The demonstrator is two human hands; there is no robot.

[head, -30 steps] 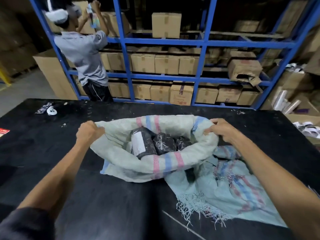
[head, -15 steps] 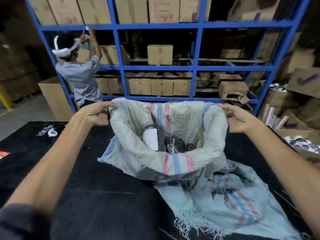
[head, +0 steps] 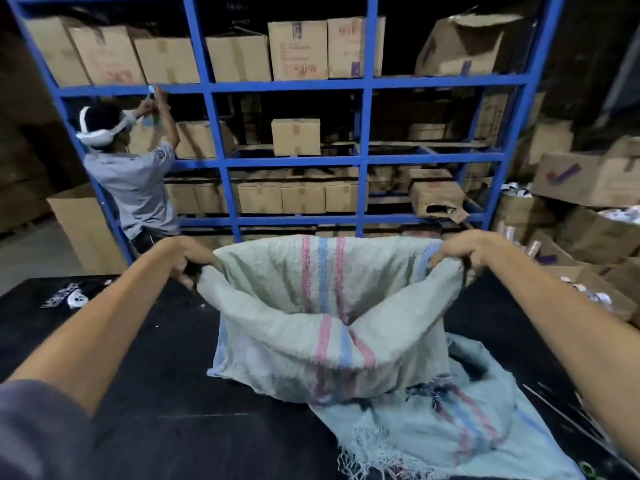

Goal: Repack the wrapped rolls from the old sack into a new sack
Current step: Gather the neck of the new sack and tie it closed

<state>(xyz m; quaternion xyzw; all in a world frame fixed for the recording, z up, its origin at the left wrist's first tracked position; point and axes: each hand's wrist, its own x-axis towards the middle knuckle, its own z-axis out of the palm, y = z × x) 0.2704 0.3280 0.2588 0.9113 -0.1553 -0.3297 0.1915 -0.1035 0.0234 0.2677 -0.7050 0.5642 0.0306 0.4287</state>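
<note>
A pale green woven sack [head: 294, 348] with pink and blue stripes stands on the black table [head: 156, 393], its mouth pulled up and wide. My left hand [head: 188, 256] grips the left rim of the sack and my right hand [head: 464, 251] grips the right rim, both raised above the table. The sack's front wall hides the wrapped rolls inside. A second, frayed sack [head: 450, 431] of the same cloth lies flat on the table under and to the right of the upright one.
A blue steel rack [head: 363, 161] full of cardboard boxes stands behind the table. Another person [head: 135, 188] in a grey shirt reaches into the rack at the left. Open cartons [head: 595, 233] pile up at the right. A small white item [head: 76, 299] lies on the table's far left.
Both hands have lifted the sack's rim well up from the table and pulled it taut. The dark wrapped rolls seen inside earlier are now hidden behind the raised front wall.
</note>
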